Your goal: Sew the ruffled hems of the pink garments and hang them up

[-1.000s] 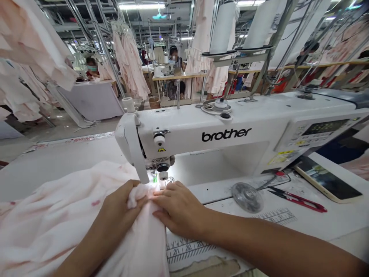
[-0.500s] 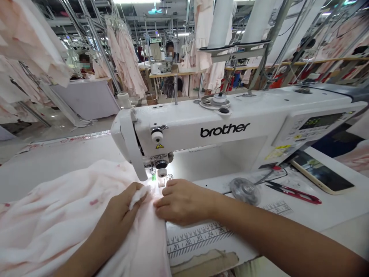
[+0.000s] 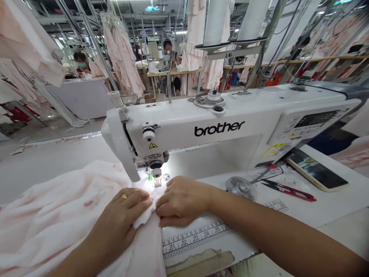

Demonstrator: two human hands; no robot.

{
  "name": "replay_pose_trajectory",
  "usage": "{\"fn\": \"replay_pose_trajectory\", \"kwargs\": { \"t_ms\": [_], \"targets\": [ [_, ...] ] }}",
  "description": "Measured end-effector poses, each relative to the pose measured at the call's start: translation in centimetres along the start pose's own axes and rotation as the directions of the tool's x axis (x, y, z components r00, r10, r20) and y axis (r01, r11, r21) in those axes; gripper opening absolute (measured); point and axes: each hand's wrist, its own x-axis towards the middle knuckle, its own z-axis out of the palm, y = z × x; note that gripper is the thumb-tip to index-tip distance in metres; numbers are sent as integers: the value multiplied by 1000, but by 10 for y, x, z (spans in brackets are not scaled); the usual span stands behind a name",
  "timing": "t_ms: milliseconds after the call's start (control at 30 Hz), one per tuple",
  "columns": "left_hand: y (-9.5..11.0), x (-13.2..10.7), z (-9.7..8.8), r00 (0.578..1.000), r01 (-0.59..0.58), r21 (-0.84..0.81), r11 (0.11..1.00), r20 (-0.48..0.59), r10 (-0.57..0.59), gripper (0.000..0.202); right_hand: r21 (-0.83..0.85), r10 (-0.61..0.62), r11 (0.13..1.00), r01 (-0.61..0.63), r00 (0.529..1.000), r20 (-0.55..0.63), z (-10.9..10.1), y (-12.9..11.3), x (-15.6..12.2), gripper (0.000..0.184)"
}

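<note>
A pale pink fabric (image 3: 57,215) lies bunched on the table in front of a white Brother sewing machine (image 3: 219,130). My left hand (image 3: 123,215), with a gold ring, pinches a fold of the fabric just before the needle and presser foot (image 3: 157,179). My right hand (image 3: 181,200) rests beside it, fingers curled and pressed on the fabric's edge. Both hands meet under the machine's lamp, a little in front of the needle.
A printed ruler strip (image 3: 196,238) runs along the table's front. To the right lie a clear bobbin disc (image 3: 241,187), red thread snips (image 3: 291,190) and a phone (image 3: 317,174). Pink garments (image 3: 123,57) hang behind; other people sit at far benches.
My left hand has turned palm down over the fold, so the ring shows. Both hands have drawn slightly back from the needle, and the view has shifted a little to the right.
</note>
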Motion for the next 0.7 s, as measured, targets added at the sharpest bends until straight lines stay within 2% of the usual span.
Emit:
{"fn": "replay_pose_trajectory", "kwargs": {
  "t_ms": [133, 267, 433, 533, 600, 700],
  "targets": [
    [1, -1, 1, 1000, 22, -52, 998, 11, -22, 41, 22, 15, 1000, -14, 1000, -15, 2, 0, 0, 34],
    [-8, 3, 4, 1000, 1, -109, 994, 21, 1, 38, 23, 30, 999, -29, 999, -22, 4, 0, 0, 34],
    [-24, 11, 2, 998, -43, -53, 998, 50, 46, 35, -23, 124, 992, -125, 992, -38, 3, 0, 1, 27],
    [-26, 13, 1, 995, -52, -53, 997, 80, 56, 33, -53, 109, 992, -111, 993, -46, 2, 0, 3, 25],
    [-26, 13, 1, 996, -27, -97, 995, 82, 35, 33, -77, 78, 994, -81, 996, -51, 2, 1, 3, 25],
    [-24, 14, 0, 993, 86, -231, 969, 96, -65, 29, -85, 50, 995, -54, 997, -54, 3, 1, 3, 27]
  ]
}}
